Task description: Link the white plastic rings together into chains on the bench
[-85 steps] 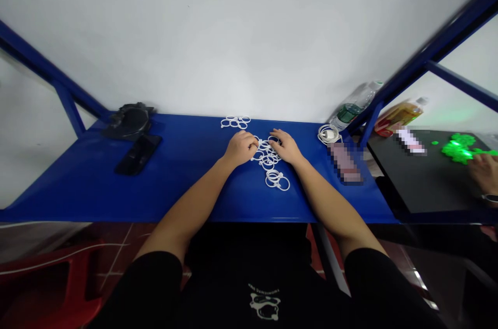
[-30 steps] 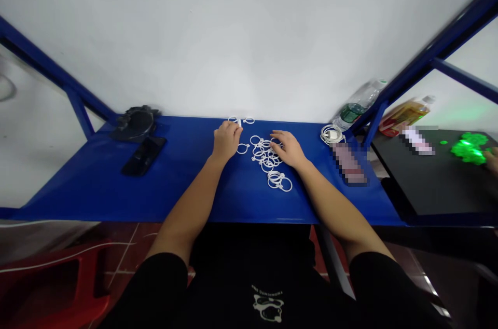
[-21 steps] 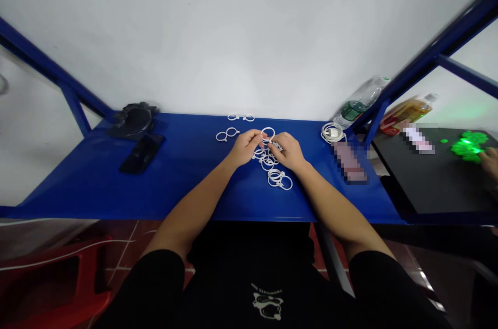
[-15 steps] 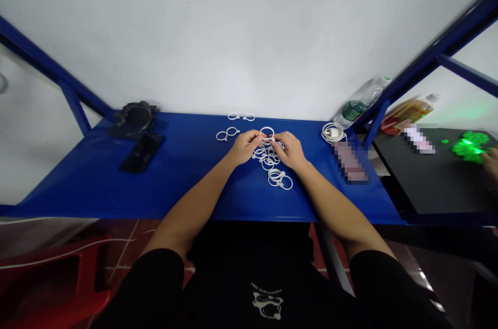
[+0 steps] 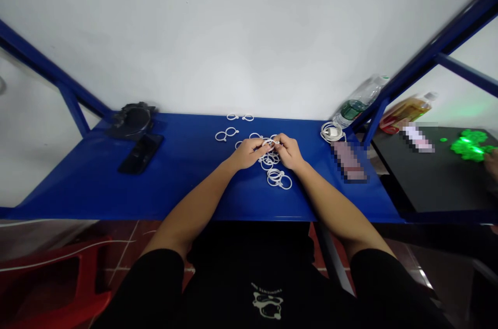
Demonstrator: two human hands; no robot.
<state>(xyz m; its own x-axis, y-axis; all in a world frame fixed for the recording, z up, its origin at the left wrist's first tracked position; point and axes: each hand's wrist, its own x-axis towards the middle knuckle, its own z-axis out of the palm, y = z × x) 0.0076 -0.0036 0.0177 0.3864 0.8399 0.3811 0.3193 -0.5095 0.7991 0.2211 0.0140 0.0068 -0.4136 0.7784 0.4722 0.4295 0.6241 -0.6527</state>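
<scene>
My left hand [image 5: 248, 153] and my right hand [image 5: 288, 151] are close together over the middle of the blue table. Fingers of both are pinched on a white plastic ring [image 5: 268, 141], held low above a loose pile of similar rings. Part of the held ring is hidden by the fingers. Nearer to me, a small cluster of white rings [image 5: 287, 182] lies overlapping. Beyond my left hand, a pair of touching rings [image 5: 220, 136] rests on the table, and another two rings [image 5: 248, 118] lie near the wall.
On the left of the blue table [image 5: 187, 173] are a black phone [image 5: 140, 153] and a dark bundled object [image 5: 134, 119]. To the right are a coiled white cable [image 5: 332, 132], a blurred-out flat item [image 5: 349, 162] and a plastic bottle [image 5: 356, 103]. Another person's hand [image 5: 490, 162] touches glowing green pieces [image 5: 470, 146].
Both hands have come down slightly with the ring, which was more upright and visible before. More rings now show just beyond my left hand.
</scene>
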